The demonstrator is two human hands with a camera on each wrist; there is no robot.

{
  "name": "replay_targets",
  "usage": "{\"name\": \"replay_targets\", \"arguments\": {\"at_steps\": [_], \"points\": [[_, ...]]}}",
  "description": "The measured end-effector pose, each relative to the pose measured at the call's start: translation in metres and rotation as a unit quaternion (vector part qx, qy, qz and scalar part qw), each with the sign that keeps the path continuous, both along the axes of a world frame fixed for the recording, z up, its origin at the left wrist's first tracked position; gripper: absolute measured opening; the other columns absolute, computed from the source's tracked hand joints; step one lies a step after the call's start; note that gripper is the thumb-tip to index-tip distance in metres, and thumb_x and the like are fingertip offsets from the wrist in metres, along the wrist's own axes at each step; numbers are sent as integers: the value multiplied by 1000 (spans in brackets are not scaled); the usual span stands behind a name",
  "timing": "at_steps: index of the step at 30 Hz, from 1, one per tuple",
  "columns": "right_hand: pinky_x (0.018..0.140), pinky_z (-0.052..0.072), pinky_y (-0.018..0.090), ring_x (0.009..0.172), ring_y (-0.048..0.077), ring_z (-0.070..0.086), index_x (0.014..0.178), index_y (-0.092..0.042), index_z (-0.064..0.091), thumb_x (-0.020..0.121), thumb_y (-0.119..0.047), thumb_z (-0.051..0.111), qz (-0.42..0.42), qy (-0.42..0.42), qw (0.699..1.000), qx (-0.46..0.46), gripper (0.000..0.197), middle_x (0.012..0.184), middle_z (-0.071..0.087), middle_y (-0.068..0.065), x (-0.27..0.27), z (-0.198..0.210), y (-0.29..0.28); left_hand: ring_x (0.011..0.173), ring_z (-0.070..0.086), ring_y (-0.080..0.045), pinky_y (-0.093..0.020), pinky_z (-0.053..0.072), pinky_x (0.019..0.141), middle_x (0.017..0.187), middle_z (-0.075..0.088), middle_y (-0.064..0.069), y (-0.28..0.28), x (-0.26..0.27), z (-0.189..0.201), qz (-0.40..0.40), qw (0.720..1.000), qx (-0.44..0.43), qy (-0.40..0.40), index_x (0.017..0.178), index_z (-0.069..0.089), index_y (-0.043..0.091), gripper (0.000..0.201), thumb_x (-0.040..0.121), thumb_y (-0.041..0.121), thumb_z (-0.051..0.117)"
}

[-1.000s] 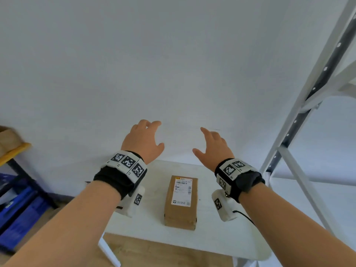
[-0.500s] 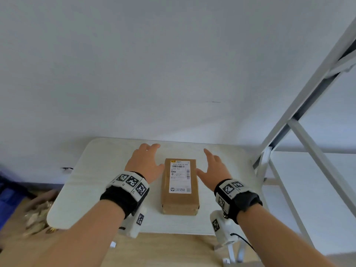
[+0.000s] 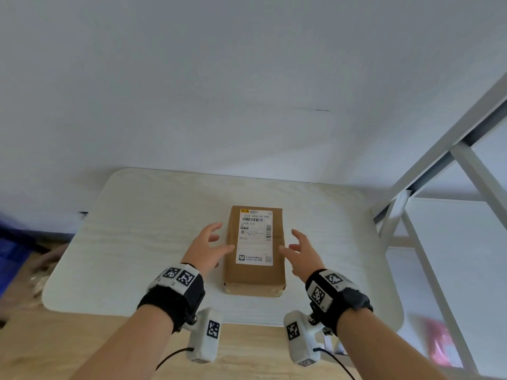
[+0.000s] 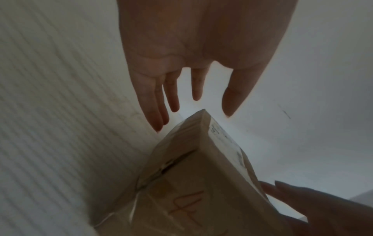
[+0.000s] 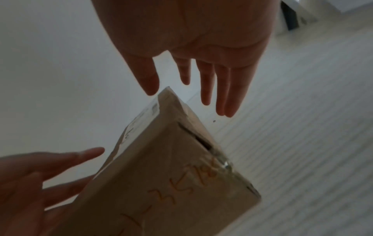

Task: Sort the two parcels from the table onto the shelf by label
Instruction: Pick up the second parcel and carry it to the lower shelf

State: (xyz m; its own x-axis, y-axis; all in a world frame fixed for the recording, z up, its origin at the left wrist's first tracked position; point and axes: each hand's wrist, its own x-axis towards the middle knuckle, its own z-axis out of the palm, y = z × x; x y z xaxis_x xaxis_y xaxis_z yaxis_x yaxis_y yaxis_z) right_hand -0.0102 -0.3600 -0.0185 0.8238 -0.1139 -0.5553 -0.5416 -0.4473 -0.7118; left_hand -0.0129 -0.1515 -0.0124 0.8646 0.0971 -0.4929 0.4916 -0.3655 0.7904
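A brown cardboard parcel (image 3: pixel 254 275) with a white shipping label (image 3: pixel 255 237) lies flat in the middle of the white table (image 3: pixel 137 229). My left hand (image 3: pixel 208 249) hovers at its left side with fingers spread, apart from the cardboard. On the other side my right hand (image 3: pixel 300 253) is spread the same way, just off the box. In the left wrist view the parcel (image 4: pixel 193 183) sits below my left hand (image 4: pixel 193 63). The right wrist view shows the parcel (image 5: pixel 173 167) under my right hand (image 5: pixel 191 52). Only one parcel is in view.
A white metal shelf frame (image 3: pixel 439 165) stands at the table's right, with a pale shelf board (image 3: pixel 461 256) behind it. A wall rises behind the table. Wooden floor (image 3: pixel 82 341) lies in front. Something pink (image 3: pixel 441 341) shows low at the right, blue items (image 3: pixel 11 250) at the far left.
Both hands have come down from in front of the wall to either side of the parcel. The view has tilted down, bringing the whole table in.
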Motion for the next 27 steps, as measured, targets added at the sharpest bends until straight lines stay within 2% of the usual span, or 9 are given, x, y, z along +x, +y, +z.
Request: {"name": "replay_targets", "arguments": {"at_steps": [2, 3, 8, 11, 15, 21, 27], "points": [[98, 45, 46, 115, 26, 53, 141, -30, 29, 89, -26, 55, -11, 20, 999, 29, 59, 133, 52, 8, 3, -9, 0, 111, 53, -23, -37, 51, 82, 127, 48, -4, 0, 3, -6, 6, 1000, -19, 9, 132, 40, 33, 60, 80, 20, 66], [94, 47, 45, 113, 26, 55, 140, -30, 29, 89, -24, 54, -13, 28, 999, 41, 58, 130, 54, 7, 4, -12, -1, 110, 54, -24, -38, 52, 82, 126, 48, -3, 0, 3, -8, 8, 1000, -27, 14, 131, 40, 34, 59, 80, 19, 66], [71, 55, 33, 90, 18, 64, 134, -29, 40, 92, -7, 46, -18, 45, 993, 106, 47, 96, 65, -4, 7, -17, -2, 107, 57, -21, -42, 52, 87, 120, 54, 0, -2, 6, -14, 1, 999, -44, 24, 130, 44, 34, 56, 82, 15, 63], [59, 51, 25, 80, 13, 63, 132, -28, 43, 92, -5, 44, -19, 38, 991, 126, 46, 91, 66, -5, 8, -15, -1, 107, 56, -19, -43, 51, 89, 121, 55, 0, -2, 7, -16, -8, 998, -48, 27, 131, 45, 32, 55, 82, 13, 62], [57, 51, 23, 79, 9, 64, 133, -27, 42, 93, -5, 43, -23, 30, 989, 145, 45, 89, 66, -6, 7, -17, -2, 107, 57, -19, -42, 51, 89, 121, 55, 0, -1, 7, -18, -10, 998, -57, 25, 131, 45, 33, 55, 83, 13, 62], [61, 53, 25, 82, 12, 65, 131, -29, 45, 92, -5, 42, -22, 14, 989, 148, 45, 94, 67, -4, 7, -11, 0, 107, 58, -18, -42, 52, 88, 122, 57, 0, -2, 5, -13, -8, 998, -69, 13, 128, 47, 35, 54, 82, 13, 63], [62, 54, 24, 88, 14, 67, 130, -30, 47, 91, -5, 44, -15, -58, 985, 164, 46, 108, 67, 5, 12, 28, -2, 98, 62, -15, -39, 53, 87, 120, 56, 4, -2, 9, 26, -12, 996, -70, -61, 127, 47, 37, 53, 83, 11, 62]]}}
